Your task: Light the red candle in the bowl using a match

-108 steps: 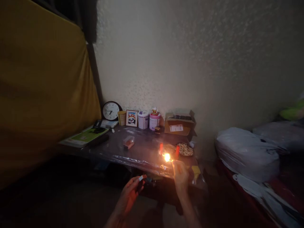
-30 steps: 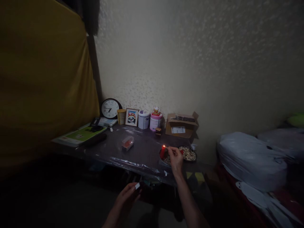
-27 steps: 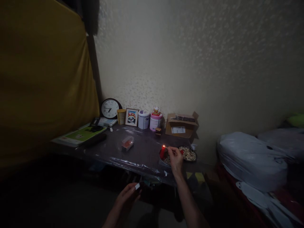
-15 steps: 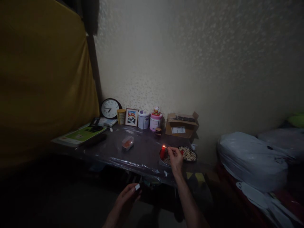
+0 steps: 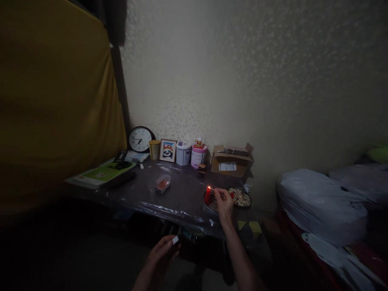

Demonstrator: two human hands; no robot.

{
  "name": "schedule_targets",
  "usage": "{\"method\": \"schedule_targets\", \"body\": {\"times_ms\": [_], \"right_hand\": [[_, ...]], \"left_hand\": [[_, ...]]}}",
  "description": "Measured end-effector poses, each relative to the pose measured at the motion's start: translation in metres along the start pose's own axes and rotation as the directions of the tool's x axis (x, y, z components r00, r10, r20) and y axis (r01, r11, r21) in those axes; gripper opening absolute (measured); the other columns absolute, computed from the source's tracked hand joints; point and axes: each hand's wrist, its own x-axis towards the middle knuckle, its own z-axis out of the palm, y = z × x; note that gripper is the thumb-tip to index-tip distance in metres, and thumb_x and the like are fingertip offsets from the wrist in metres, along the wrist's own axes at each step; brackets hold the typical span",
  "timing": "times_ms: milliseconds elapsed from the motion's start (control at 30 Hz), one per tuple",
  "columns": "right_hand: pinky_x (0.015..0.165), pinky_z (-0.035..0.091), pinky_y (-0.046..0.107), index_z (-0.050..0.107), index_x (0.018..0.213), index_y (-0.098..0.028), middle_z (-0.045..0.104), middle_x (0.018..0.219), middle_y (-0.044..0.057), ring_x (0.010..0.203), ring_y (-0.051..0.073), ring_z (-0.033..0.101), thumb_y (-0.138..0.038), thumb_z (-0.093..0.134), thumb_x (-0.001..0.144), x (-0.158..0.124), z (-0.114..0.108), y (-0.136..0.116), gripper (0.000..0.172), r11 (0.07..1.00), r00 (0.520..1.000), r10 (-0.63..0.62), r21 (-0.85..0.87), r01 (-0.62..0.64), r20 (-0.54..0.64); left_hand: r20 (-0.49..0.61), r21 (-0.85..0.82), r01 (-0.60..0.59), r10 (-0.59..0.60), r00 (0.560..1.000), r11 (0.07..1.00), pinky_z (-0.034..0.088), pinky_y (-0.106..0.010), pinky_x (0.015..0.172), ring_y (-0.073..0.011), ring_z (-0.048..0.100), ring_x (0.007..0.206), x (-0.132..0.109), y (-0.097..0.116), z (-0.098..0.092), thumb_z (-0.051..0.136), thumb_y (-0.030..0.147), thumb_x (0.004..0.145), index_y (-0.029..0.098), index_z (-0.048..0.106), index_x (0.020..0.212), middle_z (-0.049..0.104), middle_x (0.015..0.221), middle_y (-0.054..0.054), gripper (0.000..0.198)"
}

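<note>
My right hand [image 5: 224, 203] pinches a thin matchstick [image 5: 212, 188], whose tip meets a small flame at the top of a red candle [image 5: 207, 196]. The candle stands upright in a round dish [image 5: 211, 207] near the table's front right. Part of a red item shows just behind my fingers. Low in front of the table, my left hand [image 5: 162, 248] is closed on a small box with a white end [image 5: 175, 239]; the rest of the box is too dark to make out.
On the table [image 5: 182, 190] are a clear packet [image 5: 163, 183], a plate of seeds [image 5: 241, 197] and a cardboard box [image 5: 232, 160]. Along the wall stand a clock [image 5: 140, 139], a picture frame [image 5: 167, 150] and tins [image 5: 183, 153]. White bags [image 5: 321, 204] lie right.
</note>
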Motion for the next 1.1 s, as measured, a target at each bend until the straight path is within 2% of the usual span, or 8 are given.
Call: {"method": "schedule_targets", "body": {"times_ms": [133, 300, 400, 533, 667, 900, 1000, 1100], "right_hand": [[0.062, 0.048, 0.029, 0.063, 0.071, -0.017, 0.065, 0.066, 0.002, 0.061, 0.016, 0.060, -0.044, 0.062, 0.065, -0.001, -0.001, -0.001, 0.028, 1.000, 1.000, 0.008, 0.014, -0.008, 0.006], [0.061, 0.049, 0.029, 0.061, 0.073, -0.016, 0.065, 0.064, 0.002, 0.060, 0.016, 0.061, -0.043, 0.062, 0.066, -0.002, -0.001, -0.004, 0.027, 0.999, 1.000, 0.012, 0.049, -0.013, 0.021], [0.061, 0.050, 0.029, 0.061, 0.072, -0.017, 0.065, 0.065, 0.002, 0.061, 0.017, 0.062, -0.043, 0.063, 0.066, -0.005, -0.001, -0.008, 0.027, 0.998, 1.000, 0.010, 0.065, -0.011, 0.023], [0.059, 0.051, 0.029, 0.061, 0.071, -0.017, 0.066, 0.063, 0.002, 0.061, 0.018, 0.063, -0.043, 0.064, 0.065, -0.007, -0.009, -0.016, 0.026, 0.998, 1.000, 0.004, 0.068, -0.006, 0.026], [0.062, 0.049, 0.030, 0.063, 0.074, -0.018, 0.067, 0.068, 0.002, 0.064, 0.018, 0.062, -0.043, 0.064, 0.065, 0.003, -0.040, -0.011, 0.027, 1.000, 0.999, -0.002, 0.015, 0.002, -0.038], [0.070, 0.044, 0.035, 0.065, 0.067, -0.017, 0.066, 0.072, 0.005, 0.069, 0.022, 0.059, -0.042, 0.066, 0.058, 0.037, -0.121, 0.044, 0.027, 0.982, 0.970, 0.017, -0.179, -0.062, -0.244], [0.067, 0.043, 0.034, 0.064, 0.063, -0.017, 0.065, 0.069, 0.004, 0.066, 0.021, 0.059, -0.043, 0.064, 0.058, 0.044, -0.139, 0.066, 0.026, 0.966, 0.960, 0.013, -0.245, -0.085, -0.280], [0.064, 0.043, 0.032, 0.064, 0.060, -0.018, 0.065, 0.065, 0.004, 0.064, 0.021, 0.059, -0.044, 0.062, 0.058, 0.052, -0.143, 0.081, 0.026, 0.948, 0.957, 0.001, -0.303, -0.093, -0.292]], "left_hand": [[0.033, 0.001, -0.001, 0.001, 0.999, 1.000, 0.035, -0.040, 0.093, -0.0268, 0.059, 0.095, -0.005, 0.005, 0.004, 0.072, 0.043, 0.055, 0.020, 0.067, 0.078, 0.069, 0.083, -0.007, 0.032], [0.168, 0.036, -0.011, 0.005, 0.986, 0.999, 0.035, -0.037, 0.094, -0.0242, 0.058, 0.100, -0.023, 0.021, 0.014, 0.063, 0.036, 0.069, 0.020, 0.067, 0.084, 0.069, 0.092, -0.006, 0.023], [0.170, 0.038, -0.016, 0.010, 0.985, 0.999, 0.036, -0.038, 0.094, -0.0247, 0.058, 0.100, -0.027, 0.026, 0.016, 0.064, 0.035, 0.069, 0.021, 0.068, 0.084, 0.069, 0.092, -0.006, 0.021], [0.132, 0.039, -0.017, 0.012, 0.991, 0.999, 0.036, -0.040, 0.095, -0.0270, 0.059, 0.098, -0.018, 0.016, 0.010, 0.067, 0.040, 0.063, 0.020, 0.068, 0.082, 0.070, 0.087, -0.007, 0.028], [0.013, 0.027, 0.004, -0.004, 1.000, 1.000, 0.035, -0.043, 0.094, -0.0299, 0.059, 0.097, -0.005, 0.002, 0.001, 0.072, 0.044, 0.053, 0.019, 0.067, 0.080, 0.070, 0.083, -0.008, 0.036], [0.015, 0.003, 0.030, -0.030, 0.999, 1.000, 0.036, -0.045, 0.095, -0.0312, 0.060, 0.096, -0.001, -0.003, -0.002, 0.073, 0.041, 0.053, 0.019, 0.068, 0.078, 0.070, 0.081, -0.007, 0.034], [0.010, 0.022, 0.030, -0.030, 0.999, 0.999, 0.033, -0.047, 0.098, -0.0322, 0.060, 0.097, 0.000, -0.001, -0.001, 0.073, 0.042, 0.053, 0.020, 0.068, 0.078, 0.070, 0.080, -0.007, 0.034], [0.042, 0.032, 0.025, -0.027, 0.999, 0.999, 0.031, -0.047, 0.099, -0.0322, 0.059, 0.098, 0.000, -0.001, -0.001, 0.072, 0.043, 0.055, 0.019, 0.068, 0.078, 0.071, 0.080, -0.007, 0.033]]}}
